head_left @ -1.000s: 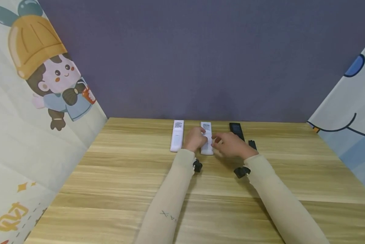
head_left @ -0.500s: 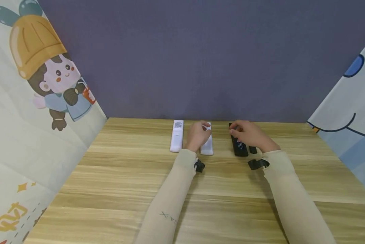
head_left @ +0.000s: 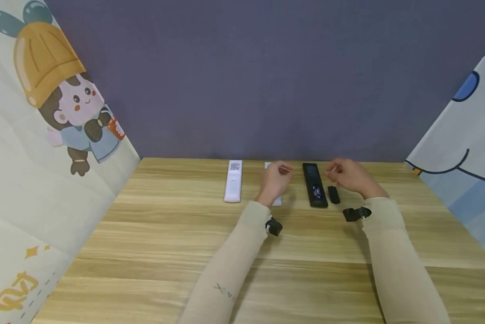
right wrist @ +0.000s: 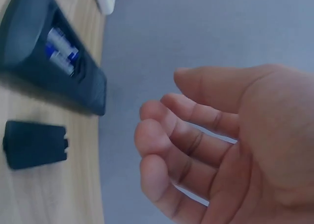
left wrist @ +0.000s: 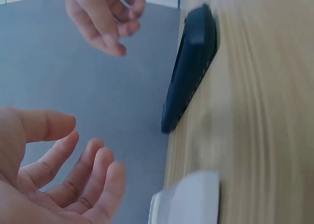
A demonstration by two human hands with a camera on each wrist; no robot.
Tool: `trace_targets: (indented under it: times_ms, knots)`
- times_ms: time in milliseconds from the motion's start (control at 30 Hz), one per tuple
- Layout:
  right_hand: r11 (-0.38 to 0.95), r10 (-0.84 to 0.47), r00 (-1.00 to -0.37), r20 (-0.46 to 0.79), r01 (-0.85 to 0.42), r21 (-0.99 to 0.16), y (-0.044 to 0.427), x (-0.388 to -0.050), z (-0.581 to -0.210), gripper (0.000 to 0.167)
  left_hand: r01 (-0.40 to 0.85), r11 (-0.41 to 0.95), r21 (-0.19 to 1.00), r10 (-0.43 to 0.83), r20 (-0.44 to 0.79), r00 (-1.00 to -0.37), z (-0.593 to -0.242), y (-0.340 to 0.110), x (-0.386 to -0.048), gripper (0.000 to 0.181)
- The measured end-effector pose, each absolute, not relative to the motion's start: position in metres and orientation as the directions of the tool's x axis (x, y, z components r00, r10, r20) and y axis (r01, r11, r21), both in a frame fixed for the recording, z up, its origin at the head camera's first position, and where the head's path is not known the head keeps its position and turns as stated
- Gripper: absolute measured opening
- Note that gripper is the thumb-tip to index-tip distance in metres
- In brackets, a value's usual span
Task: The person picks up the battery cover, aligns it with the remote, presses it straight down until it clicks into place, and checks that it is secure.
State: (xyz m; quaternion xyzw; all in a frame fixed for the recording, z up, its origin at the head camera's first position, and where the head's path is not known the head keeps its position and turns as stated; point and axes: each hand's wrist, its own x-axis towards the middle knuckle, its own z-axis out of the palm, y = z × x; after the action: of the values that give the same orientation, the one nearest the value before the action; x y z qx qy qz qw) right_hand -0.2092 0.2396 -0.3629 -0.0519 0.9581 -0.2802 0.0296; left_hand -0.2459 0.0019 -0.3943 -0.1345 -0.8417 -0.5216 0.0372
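Left hand (head_left: 276,182) and right hand (head_left: 349,176) apart, fingers (right wrist: 151,138) loosely curved, both forearms (head_left: 226,265) outstretched.

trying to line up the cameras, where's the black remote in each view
Head: black remote, just right of centre.
Left wrist: black remote, mostly upper half, right of centre.
Right wrist: black remote, upper left, batteries showing.
Shared landmark: the wooden tabletop beneath it.

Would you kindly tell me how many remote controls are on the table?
3: a long white plastic remote at left, a middle white plastic remote partly hidden by the left hand, and a long black plastic remote at right.
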Motion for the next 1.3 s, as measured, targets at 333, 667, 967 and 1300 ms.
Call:
trace_targets:
  times_ms: [333, 667, 967, 1300]
  knots:
    - [0.831, -0.111, -0.985, -0.132, -0.019, -0.557, 0.248, -0.202, -0.380, 0.032, 0.186, 0.368, 0.911, 0.243, 0.099, -0.965, -0.400, 0.016, -0.223, 0.015]
    - [0.860, -0.076, -0.979, -0.191, 0.033, -0.509, 0.256, -0.206, -0.391, 0.035, 0.173, 0.442, 0.880, 0.335, 0.017, -0.942, -0.411, 0.030, -0.213, 0.025]
    - [0.878, -0.072, -0.982, -0.177, 0.022, -0.478, 0.261, -0.208, -0.403, 0.031, 0.166, 0.564, 0.809, 0.328, -0.035, -0.944, -0.416, 0.040, -0.209, 0.029]
    - [0.858, -0.081, -0.988, -0.132, -0.002, -0.514, 0.265, -0.212, -0.417, 0.030, 0.146, 0.605, 0.783, 0.282, -0.039, -0.959, -0.424, 0.053, -0.207, 0.037]
